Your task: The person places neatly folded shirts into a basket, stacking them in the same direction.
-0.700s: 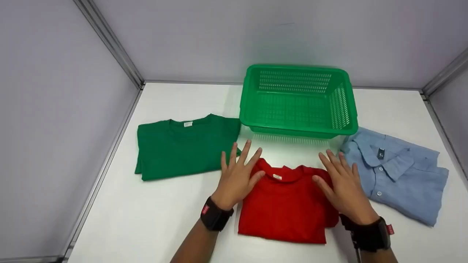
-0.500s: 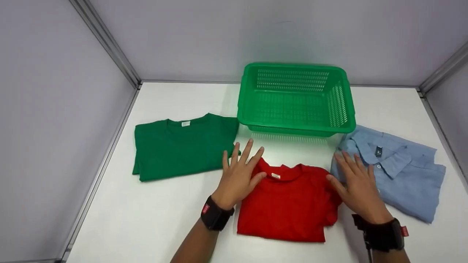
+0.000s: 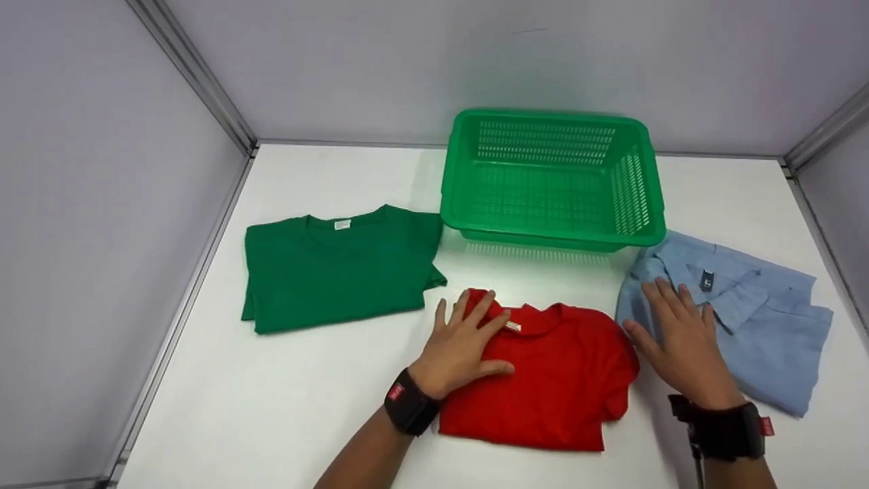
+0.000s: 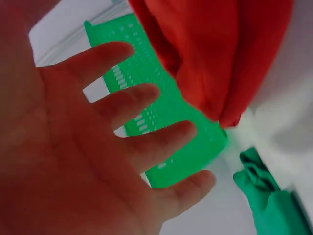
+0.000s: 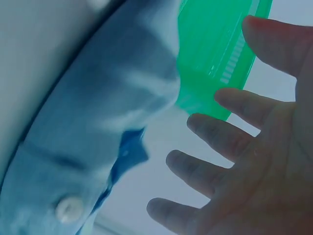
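Note:
In the head view a folded red T-shirt (image 3: 543, 394) lies at the front middle, its collar toward the back. Over its upper left part my left hand (image 3: 458, 356) is spread, thumb pointing right. A folded light-blue button shirt (image 3: 781, 339) with a dark neck label lies on the right. My right hand (image 3: 689, 356), fingers extended, is over that shirt's left side, its thumb near the red sleeve. Both wrist views show straight fingers: the red cloth (image 4: 210, 54) sits beside my left fingers, the blue cloth (image 5: 83, 112) beside my right ones. Neither hand grips anything.
A green plastic basket (image 3: 553, 234) with slotted walls stands at the back, nothing inside it. Left of it lies a folded green T-shirt (image 3: 339, 272). The white table (image 3: 292, 407) is enclosed by pale panels (image 3: 353, 68) at the back and sides.
My right hand has moved right, from the red T-shirt's shoulder to over the blue shirt. My left hand has shifted slightly right and down, further over the red T-shirt.

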`<state>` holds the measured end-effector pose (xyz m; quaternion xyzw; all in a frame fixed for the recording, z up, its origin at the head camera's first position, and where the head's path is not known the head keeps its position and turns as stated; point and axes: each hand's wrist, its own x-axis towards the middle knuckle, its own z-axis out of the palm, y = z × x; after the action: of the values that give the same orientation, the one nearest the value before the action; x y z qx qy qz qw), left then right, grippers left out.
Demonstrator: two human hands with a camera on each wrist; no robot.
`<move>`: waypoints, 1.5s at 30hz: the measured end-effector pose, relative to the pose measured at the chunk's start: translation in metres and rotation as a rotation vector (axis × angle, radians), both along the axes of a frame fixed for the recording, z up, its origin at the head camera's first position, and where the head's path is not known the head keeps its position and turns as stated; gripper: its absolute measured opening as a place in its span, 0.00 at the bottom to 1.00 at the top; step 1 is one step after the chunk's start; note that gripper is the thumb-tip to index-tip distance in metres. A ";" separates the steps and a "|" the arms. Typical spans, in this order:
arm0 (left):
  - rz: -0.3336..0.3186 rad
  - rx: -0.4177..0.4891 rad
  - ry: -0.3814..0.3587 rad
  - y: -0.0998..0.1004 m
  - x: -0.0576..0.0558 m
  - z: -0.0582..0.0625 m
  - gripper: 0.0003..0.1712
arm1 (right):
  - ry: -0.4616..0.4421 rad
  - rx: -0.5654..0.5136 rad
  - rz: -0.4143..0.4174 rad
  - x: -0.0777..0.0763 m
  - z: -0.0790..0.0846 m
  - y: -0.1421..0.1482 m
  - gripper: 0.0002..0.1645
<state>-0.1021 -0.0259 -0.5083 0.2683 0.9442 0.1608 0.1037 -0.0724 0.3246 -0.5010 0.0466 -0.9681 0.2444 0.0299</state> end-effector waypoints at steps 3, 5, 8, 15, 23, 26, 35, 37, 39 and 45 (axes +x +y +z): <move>-0.017 -0.054 0.002 0.006 -0.002 -0.002 0.51 | 0.020 -0.014 0.047 0.001 0.002 -0.015 0.43; -0.020 -0.078 0.006 0.007 -0.007 -0.001 0.53 | 0.010 -0.016 0.091 0.000 0.002 -0.027 0.44; -0.028 -0.115 -0.006 0.007 -0.016 0.001 0.56 | -0.033 0.009 0.162 -0.003 0.001 -0.044 0.45; -0.080 -0.190 -0.088 0.010 -0.030 0.005 0.60 | -0.095 0.103 0.293 -0.013 -0.007 -0.069 0.50; -0.109 -0.197 -0.079 0.010 -0.033 0.011 0.54 | -0.110 0.152 0.338 -0.014 -0.005 -0.076 0.52; -0.115 -0.188 -0.089 0.009 -0.034 0.012 0.50 | -0.130 0.154 0.363 -0.016 -0.002 -0.075 0.52; -0.151 -0.202 -0.104 0.011 -0.039 0.013 0.34 | -0.232 0.155 0.454 -0.028 0.011 -0.070 0.53; -0.160 -0.220 -0.095 0.011 -0.040 0.013 0.30 | -0.245 0.187 0.452 -0.030 0.012 -0.073 0.52; -0.169 -0.232 -0.088 0.012 -0.041 0.014 0.27 | -0.259 0.220 0.451 -0.032 0.012 -0.076 0.51; -0.183 -0.220 -0.094 0.012 -0.041 0.016 0.23 | -0.280 0.254 0.463 -0.036 0.011 -0.078 0.42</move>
<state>-0.1436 -0.0141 -0.4928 0.3326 0.9217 0.0587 0.1907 -0.1085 0.2469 -0.4901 0.2352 -0.9493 0.1258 -0.1665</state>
